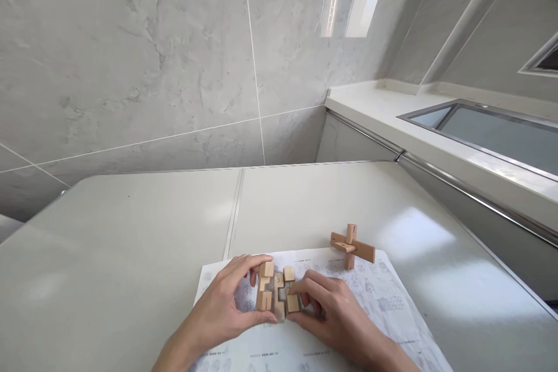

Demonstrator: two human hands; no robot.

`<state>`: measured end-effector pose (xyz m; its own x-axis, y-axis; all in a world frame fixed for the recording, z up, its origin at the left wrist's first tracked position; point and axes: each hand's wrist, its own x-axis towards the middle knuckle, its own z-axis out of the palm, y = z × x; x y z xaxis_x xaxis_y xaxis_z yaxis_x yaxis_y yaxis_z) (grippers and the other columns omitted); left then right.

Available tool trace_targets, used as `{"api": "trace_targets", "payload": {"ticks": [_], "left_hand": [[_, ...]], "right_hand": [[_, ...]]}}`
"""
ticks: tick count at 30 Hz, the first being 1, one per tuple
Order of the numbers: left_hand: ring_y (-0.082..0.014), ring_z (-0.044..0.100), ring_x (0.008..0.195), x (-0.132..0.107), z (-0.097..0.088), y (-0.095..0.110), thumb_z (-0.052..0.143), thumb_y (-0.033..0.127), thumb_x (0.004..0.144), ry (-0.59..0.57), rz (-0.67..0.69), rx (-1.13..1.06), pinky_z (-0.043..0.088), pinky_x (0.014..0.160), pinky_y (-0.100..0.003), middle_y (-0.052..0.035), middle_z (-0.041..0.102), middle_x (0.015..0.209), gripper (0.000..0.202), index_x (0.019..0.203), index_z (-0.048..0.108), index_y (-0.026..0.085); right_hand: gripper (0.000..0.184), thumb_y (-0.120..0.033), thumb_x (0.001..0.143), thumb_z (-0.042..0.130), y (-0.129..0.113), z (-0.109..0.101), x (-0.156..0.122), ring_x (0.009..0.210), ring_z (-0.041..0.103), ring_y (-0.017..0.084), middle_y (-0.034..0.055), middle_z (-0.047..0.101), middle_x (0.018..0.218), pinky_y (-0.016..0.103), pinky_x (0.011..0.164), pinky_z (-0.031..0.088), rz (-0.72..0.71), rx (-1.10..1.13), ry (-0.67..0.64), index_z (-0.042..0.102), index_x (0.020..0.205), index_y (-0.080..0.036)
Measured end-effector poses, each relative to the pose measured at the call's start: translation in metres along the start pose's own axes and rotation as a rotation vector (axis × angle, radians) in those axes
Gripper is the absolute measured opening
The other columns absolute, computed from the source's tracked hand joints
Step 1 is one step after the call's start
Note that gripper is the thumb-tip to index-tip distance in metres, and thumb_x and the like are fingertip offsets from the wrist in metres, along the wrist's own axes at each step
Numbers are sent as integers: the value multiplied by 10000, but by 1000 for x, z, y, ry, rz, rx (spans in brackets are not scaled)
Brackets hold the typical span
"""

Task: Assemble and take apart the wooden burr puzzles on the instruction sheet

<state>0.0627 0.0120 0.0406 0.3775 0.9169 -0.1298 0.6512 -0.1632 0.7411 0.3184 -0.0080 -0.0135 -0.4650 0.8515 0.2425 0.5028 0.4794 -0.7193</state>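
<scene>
Both my hands meet over a cluster of notched wooden puzzle pieces (275, 292) lying on a printed instruction sheet (383, 308). My left hand (226, 302) pinches the left piece between thumb and fingers. My right hand (325, 308) grips the right piece with fingertips pressed to it. An assembled wooden cross puzzle (351, 246) stands at the sheet's far edge, beyond my right hand and untouched.
The sheet lies on a white table (131, 232) with a seam down its middle, set against a grey tiled wall. To the right, lower and apart, runs a white counter (392, 110) with a steel sink (501, 133).
</scene>
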Motion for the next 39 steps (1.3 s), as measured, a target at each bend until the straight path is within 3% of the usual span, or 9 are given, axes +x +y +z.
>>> {"api": "trace_targets", "payload": {"ticks": [6, 12, 15, 22, 27, 31, 36, 39], "left_hand": [[-244, 650, 1144, -3, -1, 1, 923, 343, 748, 26, -65, 0, 541, 1008, -372, 5, 681, 1228, 718, 1377, 585, 422], [-244, 675, 1080, -2, -1, 2, 869, 306, 791, 36, -41, 4, 562, 964, -373, -16, 691, 1168, 662, 1382, 577, 376], [-239, 676, 1066, -3, -2, 2, 862, 292, 792, 46, -31, 3, 563, 954, -364, -14, 693, 1156, 663, 1383, 571, 370], [-232, 688, 1059, -2, -3, -1, 856, 315, 797, 91, -1, 21, 565, 958, -345, -13, 702, 1152, 647, 1385, 589, 359], [-224, 678, 1065, -1, -4, -1, 851, 326, 810, 82, -25, 27, 550, 987, -347, 1, 694, 1126, 642, 1385, 570, 367], [-220, 681, 1047, -1, -4, 2, 861, 344, 798, 90, -39, 35, 559, 957, -330, 9, 693, 1122, 644, 1376, 578, 375], [-211, 690, 978, 0, -3, 4, 841, 351, 820, 103, -45, 0, 562, 881, -299, 11, 699, 1054, 606, 1371, 590, 356], [-201, 677, 936, 1, -1, 4, 837, 374, 830, 88, -75, -29, 546, 823, -279, 24, 688, 1012, 593, 1363, 579, 361]], "right_hand": [[145, -143, 909, 667, -1, 1, 0, 578, 533, 128, -33, 600, 807, 264, 564, 406, 12, -64, 64, 614, 1006, -237], [211, -109, 854, 637, 0, 5, 0, 787, 620, 208, 37, 627, 923, 313, 663, 504, -48, -148, 212, 575, 1017, -227], [330, -93, 829, 657, -4, 2, -1, 901, 610, 239, 72, 622, 1029, 360, 747, 542, -131, -132, 172, 606, 1127, -224], [598, -84, 749, 770, -19, -3, 2, 911, 566, 265, 75, 616, 1052, 420, 771, 556, -299, -224, 77, 673, 1293, -310], [418, -119, 766, 809, -18, -1, 1, 985, 575, 296, 75, 681, 1046, 457, 833, 553, -318, -231, 90, 691, 1140, -262], [219, -96, 869, 743, -17, -2, 2, 999, 618, 285, 44, 729, 967, 433, 839, 537, -334, -230, 106, 651, 1008, -237], [183, -119, 997, 646, -12, -4, 2, 943, 666, 237, 50, 761, 1023, 377, 822, 567, -289, -63, 138, 624, 1133, -239], [171, -171, 1054, 577, -5, -1, -1, 844, 681, 194, 56, 757, 1079, 314, 750, 583, -186, 87, 182, 610, 1197, -258]]}}
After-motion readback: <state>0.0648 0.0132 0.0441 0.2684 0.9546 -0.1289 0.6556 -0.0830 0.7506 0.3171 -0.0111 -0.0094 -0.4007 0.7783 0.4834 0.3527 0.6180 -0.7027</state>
